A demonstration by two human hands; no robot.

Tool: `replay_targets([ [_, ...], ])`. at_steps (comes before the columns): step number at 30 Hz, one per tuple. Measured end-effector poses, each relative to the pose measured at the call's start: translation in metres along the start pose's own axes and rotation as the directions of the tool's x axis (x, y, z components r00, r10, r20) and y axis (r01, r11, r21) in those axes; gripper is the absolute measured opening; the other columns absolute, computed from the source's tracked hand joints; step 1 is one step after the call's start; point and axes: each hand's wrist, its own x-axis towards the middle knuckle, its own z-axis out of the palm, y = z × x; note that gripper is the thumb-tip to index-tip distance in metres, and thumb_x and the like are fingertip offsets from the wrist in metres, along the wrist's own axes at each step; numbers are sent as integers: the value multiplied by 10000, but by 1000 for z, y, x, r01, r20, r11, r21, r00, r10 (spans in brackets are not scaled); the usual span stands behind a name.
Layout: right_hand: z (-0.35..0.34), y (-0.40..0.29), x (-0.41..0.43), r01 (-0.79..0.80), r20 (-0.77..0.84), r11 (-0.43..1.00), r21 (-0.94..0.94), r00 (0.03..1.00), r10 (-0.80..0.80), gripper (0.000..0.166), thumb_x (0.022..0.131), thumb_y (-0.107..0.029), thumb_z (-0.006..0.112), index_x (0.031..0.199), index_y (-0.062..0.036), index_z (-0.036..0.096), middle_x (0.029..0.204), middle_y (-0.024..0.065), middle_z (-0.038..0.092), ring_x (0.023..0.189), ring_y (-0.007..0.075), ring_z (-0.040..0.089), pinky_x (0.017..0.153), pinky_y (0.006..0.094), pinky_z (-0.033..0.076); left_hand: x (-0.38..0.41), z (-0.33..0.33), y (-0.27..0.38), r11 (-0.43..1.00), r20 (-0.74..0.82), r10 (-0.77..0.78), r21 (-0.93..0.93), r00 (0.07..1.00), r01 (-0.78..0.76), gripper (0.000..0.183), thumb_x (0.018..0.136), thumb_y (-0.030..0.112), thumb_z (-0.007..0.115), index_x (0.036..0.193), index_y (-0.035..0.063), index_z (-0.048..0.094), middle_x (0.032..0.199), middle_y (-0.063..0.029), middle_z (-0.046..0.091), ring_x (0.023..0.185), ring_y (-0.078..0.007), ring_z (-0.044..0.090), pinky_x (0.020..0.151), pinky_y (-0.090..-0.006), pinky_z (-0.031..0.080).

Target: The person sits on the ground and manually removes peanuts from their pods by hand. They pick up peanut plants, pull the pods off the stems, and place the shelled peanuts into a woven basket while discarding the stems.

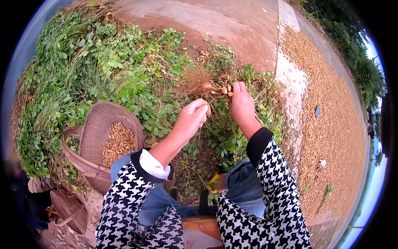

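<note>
My left hand (193, 117) is curled with the thumb over the fingers, apparently around thin stems of a peanut plant that trail below it. Just beyond it, the plant's fine brown roots (199, 81) spread out, blurred. My right hand (243, 105) is a little farther right, its fingertips pinched at a cluster of peanut pods (226, 89) by the roots. What lies inside both grips is mostly hidden. To the left of my knee, a woven bamboo basket (93, 133) with a curved handle leans tilted. Picked peanuts (119, 144) lie in its lower side.
A broad heap of uprooted peanut plants (93, 68) covers the left and front. At the right, many peanuts (332, 143) are spread over concrete, with a dark flat object (317, 111) on them. A second basket (69, 211) and a partly seen person (25, 199) are at lower left.
</note>
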Motion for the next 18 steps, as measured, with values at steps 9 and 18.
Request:
replay_targets([
  [9,4,8,-2,-57,0,997,51,998,57,301,725,-16,586,1007,-8,481,929,160,541,739,347,599,629,390,506,-1,4,-5,995,-38,19,100,999,-15,199,956,233,441,909,58,525,589,75,343,499,-19,283,443,-186,214],
  [18,-23,-9,5,-529,525,-3,849,843,-113,256,878,-122,548,1091,8,603,1052,86,646,952,156,585,833,314,468,18,-9,-26,984,-141,-52,160,989,74,265,935,276,474,915,20,542,686,-5,527,621,-83,479,570,-251,397],
])
